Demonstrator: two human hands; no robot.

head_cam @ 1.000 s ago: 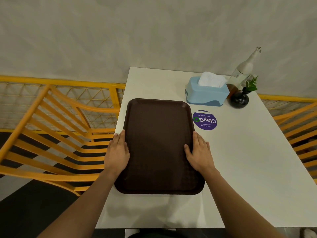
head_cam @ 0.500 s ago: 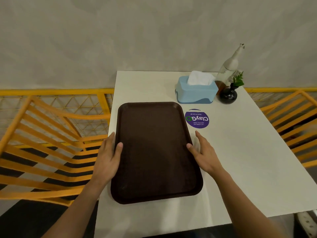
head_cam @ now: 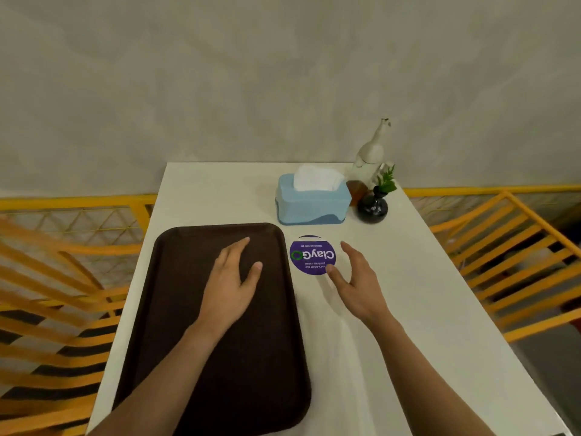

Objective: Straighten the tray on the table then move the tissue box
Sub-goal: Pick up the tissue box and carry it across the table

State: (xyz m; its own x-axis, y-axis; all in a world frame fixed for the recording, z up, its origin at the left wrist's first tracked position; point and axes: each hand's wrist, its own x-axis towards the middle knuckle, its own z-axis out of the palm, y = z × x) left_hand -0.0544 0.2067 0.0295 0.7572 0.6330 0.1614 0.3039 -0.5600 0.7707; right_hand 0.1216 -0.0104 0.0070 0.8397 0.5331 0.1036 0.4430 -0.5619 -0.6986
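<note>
Both hands have left the tray's sides and reached forward. The brown tray [head_cam: 188, 309] lies along the table's [head_cam: 440, 325] left edge. The left hand [head_cam: 231, 283] hovers over it, fingers spread, holding nothing. The right hand [head_cam: 356, 283], also spread and empty, is beside the purple sticker [head_cam: 312, 254]. The tissue box [head_cam: 312, 201] stands beyond, untouched.

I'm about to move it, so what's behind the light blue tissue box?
To the right behind the light blue tissue box stand a brown wooden block and a tall white bottle, both partly covered. Whatever sits directly behind is hidden.
</note>
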